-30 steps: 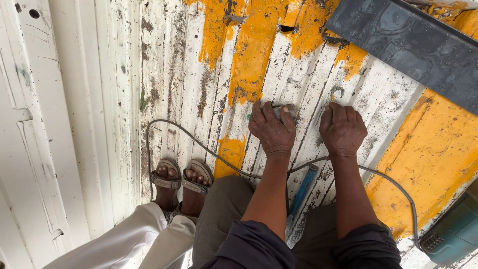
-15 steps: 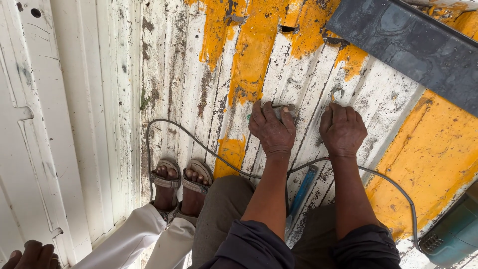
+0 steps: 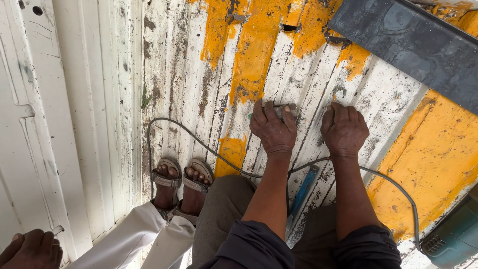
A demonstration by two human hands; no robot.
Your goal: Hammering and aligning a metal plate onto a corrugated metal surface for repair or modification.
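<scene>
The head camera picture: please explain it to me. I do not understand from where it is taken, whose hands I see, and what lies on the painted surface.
The camera sits on a person's head and looks down, so the two forearms reaching forward are that person's own. The left hand presses a small flat grey pad, perhaps for sanding, against a ribbed metal panel, white with worn orange paint. The right hand lies flat on the panel and holds nothing. A grey cable loops across the panel to a green power tool at the lower right. A blue handled tool lies below the hands. The sandalled feet and the hand at the lower left belong to other people.
</scene>
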